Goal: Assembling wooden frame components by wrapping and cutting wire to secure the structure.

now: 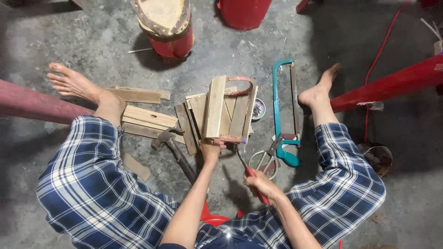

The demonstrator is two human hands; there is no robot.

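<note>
I am pinching the slat frame with my left hand, right hand closed round a red-handled tool; its tip might slip toward my left fingers.

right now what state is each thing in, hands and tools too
left hand: gripping the near end of the wooden slat piece, which lies flat on the floor
right hand: closed on the red-handled tool, tip toward the slats
hammer: lying on the floor, unheld
hacksaw: lying flat, unheld
scissors: lying on the floor, blades shut
small dish: upright, holding small dark bits
</note>
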